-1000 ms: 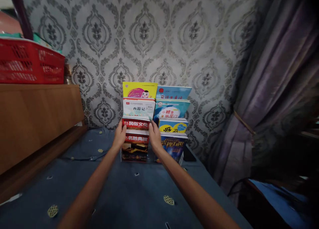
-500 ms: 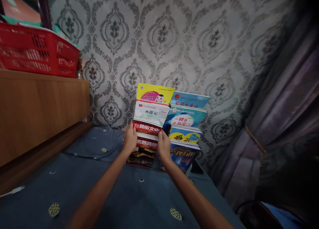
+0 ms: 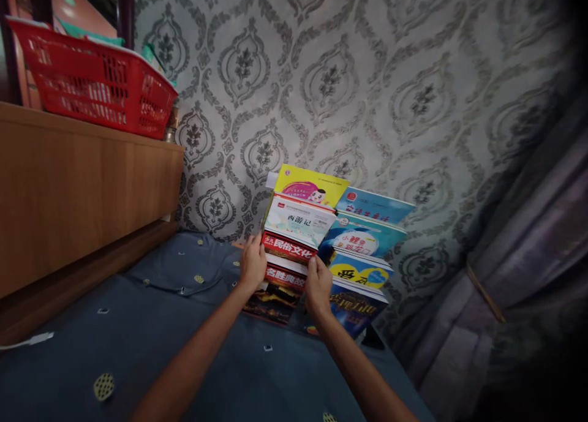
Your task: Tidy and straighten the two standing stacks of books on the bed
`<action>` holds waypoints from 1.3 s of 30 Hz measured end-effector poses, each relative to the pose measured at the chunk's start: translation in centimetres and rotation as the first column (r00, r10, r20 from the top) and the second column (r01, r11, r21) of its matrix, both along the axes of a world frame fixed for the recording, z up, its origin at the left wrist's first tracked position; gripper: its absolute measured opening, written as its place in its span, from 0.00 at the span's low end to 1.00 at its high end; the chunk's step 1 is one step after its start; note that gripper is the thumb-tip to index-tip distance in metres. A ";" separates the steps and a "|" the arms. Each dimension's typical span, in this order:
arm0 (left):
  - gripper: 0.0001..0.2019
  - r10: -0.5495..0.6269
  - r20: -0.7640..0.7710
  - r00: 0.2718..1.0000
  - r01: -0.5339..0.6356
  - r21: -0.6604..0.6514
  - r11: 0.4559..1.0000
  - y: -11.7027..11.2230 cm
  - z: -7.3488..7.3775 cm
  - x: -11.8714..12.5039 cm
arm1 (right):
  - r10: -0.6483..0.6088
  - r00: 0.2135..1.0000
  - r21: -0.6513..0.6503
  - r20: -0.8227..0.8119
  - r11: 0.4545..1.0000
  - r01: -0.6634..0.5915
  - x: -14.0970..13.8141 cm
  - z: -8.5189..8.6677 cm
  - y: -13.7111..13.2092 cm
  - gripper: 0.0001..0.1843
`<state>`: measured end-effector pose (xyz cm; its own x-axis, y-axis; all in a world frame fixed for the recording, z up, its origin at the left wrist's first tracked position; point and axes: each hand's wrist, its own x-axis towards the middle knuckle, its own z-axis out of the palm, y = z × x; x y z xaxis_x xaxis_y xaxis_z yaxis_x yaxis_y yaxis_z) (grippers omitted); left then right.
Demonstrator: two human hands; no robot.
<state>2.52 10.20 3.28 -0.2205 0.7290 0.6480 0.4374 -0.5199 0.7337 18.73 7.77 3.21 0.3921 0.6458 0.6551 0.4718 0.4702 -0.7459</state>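
Two rows of books lean back against the wall. In the left row, a red book (image 3: 289, 249) with white lettering is gripped by its sides. My left hand (image 3: 252, 264) is closed on its left edge, and my right hand (image 3: 318, 286) holds its right edge with the thumb in front. Behind it stand a pale book (image 3: 301, 222) and a yellow book (image 3: 312, 183) with a cartoon figure. A dark book (image 3: 271, 299) with a red top is in front, partly covered by my right hand. Blue books (image 3: 356, 305) form the right row.
A red plastic basket (image 3: 98, 82) sits on a wooden cabinet (image 3: 92, 183) at the left. Dark blue patterned fabric (image 3: 184, 348) covers the surface below. A white cable plug (image 3: 41, 338) lies at left; a tied curtain (image 3: 468, 324) hangs at right.
The view has shifted and tilted, so the books and basket appear farther right. Both hands keep their hold on the red book.
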 end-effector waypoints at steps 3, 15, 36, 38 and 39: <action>0.25 -0.020 0.012 1.000 0.020 -0.002 1.000 0.2 -0.1 -0.1 | 0.007 1.000 -0.014 0.004 1.000 -0.007 0.3 0.0 0.1 0.35; 0.26 -0.123 0.080 0.989 0.117 0.068 0.991 1.5 -0.2 -0.7 | 0.058 0.998 -0.069 0.003 0.996 -0.058 0.9 -0.1 0.2 0.40; 0.23 -0.163 -0.135 0.977 0.190 0.229 0.955 0.3 3.2 -7.2 | 0.132 0.988 0.024 0.083 0.991 -0.135 4.5 -0.2 -12.5 0.26; 0.25 -0.177 -0.089 0.980 0.186 0.105 0.977 -1.4 -0.5 -7.9 | 0.102 0.992 -0.055 0.076 0.994 -0.098 6.6 -2.2 -14.0 0.28; 0.26 -0.175 -0.078 0.981 0.178 0.033 0.983 -2.3 -2.5 -8.1 | 0.085 0.994 -0.095 0.065 0.992 -0.079 7.8 -3.4 -14.5 0.29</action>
